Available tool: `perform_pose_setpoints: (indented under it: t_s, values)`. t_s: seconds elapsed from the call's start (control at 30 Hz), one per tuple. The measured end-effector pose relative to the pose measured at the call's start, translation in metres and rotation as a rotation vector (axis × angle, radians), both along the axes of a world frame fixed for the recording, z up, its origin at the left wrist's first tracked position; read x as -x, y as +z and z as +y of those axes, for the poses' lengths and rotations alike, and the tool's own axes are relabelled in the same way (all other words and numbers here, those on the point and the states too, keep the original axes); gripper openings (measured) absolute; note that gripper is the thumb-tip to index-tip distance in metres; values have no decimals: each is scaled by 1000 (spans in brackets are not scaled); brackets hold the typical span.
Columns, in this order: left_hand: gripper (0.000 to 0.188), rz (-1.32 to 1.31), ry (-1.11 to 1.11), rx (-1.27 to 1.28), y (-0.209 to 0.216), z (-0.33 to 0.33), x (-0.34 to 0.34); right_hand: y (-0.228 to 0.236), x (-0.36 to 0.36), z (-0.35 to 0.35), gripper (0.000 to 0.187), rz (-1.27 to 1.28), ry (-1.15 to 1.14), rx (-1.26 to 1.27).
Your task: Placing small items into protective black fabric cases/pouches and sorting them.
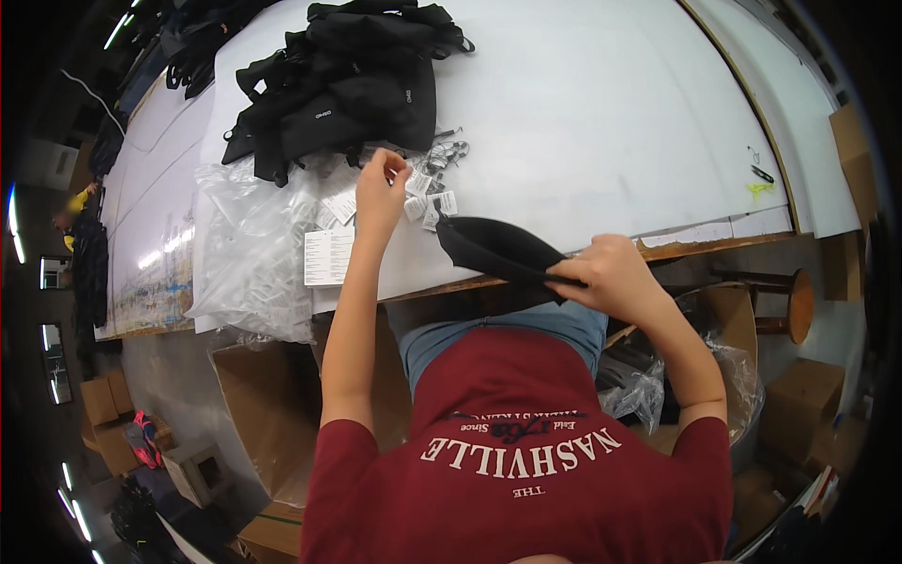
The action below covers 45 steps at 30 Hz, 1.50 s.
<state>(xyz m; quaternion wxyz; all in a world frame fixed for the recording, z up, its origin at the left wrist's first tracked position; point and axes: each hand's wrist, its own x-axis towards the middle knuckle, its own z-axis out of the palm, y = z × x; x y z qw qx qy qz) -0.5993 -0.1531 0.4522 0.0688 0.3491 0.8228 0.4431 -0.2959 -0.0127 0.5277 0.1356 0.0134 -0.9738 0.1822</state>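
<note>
Black pouch (496,246) sits at tbl's (583,122) near edge, long axis far-L to near-R, R hand (615,274) closest, pinching its near-R end; L hand (385,173) apart, far-L by tags (443,205), fingers curled, can't tell if holding anything.

Bags (376,108) lie toward the back of the desk (583,132), left of its middle; tags (441,206) lie before them, with plastic (246,235) to the tags' left. Right of the tags, a pouch (489,249) in the right hand (613,274) crosses the front edge. A stool (800,305) stands before the desk's right end.
</note>
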Motion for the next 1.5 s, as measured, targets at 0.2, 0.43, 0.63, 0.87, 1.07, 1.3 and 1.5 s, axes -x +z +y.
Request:
perform_pose_setpoints:
  t_s: [0.2, 0.43, 0.63, 0.87, 1.07, 1.3, 1.5]
  values:
    - [30, 323, -51, 178, -32, -12, 8, 4, 10, -2, 14, -96, 48, -81]
    - [24, 159, -30, 189, -10, -8, 3, -3, 2, -6, 13, -165, 49, -59]
    - [11, 340, -479, -66, 84, -18, -79, 10, 11, 2, 11, -75, 13, -138]
    - [47, 65, -224, -275, 47, -32, -90, 16, 23, -2, 13, 84, -118, -55]
    - [51, -1347, -62, -880, 21, -25, -136, 8, 46, -28, 12, 364, -124, 139]
    - [34, -1153, -60, -732, 46, -29, -126, -25, 45, -44, 26, 505, -364, 1057]
    - [33, -1145, -268, -394, 51, -36, -144, -3, 74, -29, 20, 539, -348, 1425]
